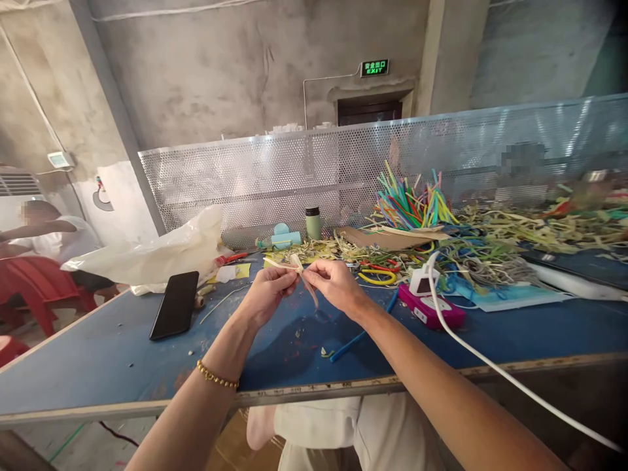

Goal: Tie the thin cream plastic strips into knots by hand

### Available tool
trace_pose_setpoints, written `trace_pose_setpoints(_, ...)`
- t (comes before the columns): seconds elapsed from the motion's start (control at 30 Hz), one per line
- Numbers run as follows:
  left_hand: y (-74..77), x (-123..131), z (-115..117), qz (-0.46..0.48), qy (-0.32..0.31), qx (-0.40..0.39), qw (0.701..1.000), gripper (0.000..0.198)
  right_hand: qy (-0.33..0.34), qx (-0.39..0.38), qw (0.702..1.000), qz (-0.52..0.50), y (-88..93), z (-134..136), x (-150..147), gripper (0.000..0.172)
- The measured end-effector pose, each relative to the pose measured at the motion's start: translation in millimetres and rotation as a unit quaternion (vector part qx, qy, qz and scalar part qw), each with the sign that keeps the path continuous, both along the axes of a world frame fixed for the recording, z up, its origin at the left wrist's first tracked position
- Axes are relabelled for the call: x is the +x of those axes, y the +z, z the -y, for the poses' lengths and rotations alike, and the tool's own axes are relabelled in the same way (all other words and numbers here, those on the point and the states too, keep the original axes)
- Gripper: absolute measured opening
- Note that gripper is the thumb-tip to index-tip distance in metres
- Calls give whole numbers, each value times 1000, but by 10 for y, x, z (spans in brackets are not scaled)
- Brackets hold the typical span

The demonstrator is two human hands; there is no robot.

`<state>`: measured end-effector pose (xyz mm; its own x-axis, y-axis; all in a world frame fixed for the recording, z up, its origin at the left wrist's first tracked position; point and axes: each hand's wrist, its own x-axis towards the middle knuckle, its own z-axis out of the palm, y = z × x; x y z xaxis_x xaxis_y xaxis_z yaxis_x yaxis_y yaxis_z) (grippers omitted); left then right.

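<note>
Both hands meet above the middle of the blue table, pinching a pale, dry plant-fibre strip (297,263) folded or knotted between the fingertips. My left hand (271,292) is closed on it, with one end sticking out to the upper left. My right hand (336,286) is closed on the same strip, thumb and forefinger together; a brownish tail hangs down below the fingers. How the strip is looped is too small to make out. Below my right forearm a blue chenille stem (360,335) lies on the table, near a small scrap (326,353).
A black phone (175,305) and plastic bag (157,252) lie left. A green bottle (313,223), colourful stems (411,204) and heaped fibre strips (524,227) stand before the perforated metal screen (275,173). A white cable (471,353) crosses right from a magenta power strip (434,311). A person sits left.
</note>
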<state>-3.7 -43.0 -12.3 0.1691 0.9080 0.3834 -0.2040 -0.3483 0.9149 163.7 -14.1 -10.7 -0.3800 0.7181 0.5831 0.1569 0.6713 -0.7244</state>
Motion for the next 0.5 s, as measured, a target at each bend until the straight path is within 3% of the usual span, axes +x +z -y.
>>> trace_pose_setpoints(0.1, 3, -4, 3, -9, 4, -4, 1000, 22, -11, 12, 1000, -13, 36, -13, 30, 26)
trace_pose_setpoints(0.2, -7, 3, 9, -52, 16, 11, 998, 22, -67, 63, 995, -44, 88, -21, 73, 27)
trace_pose_setpoints(0.3, -29, 15, 24, -121, 14, 30, 992, 26, -64, 109, 992, 5, 95, -31, 94, 27)
trace_pose_setpoints(0.5, -61, 16, 46, -157, -19, 23, 987, 27, 37, -28, 999, -7, 47, -49, 89, 20)
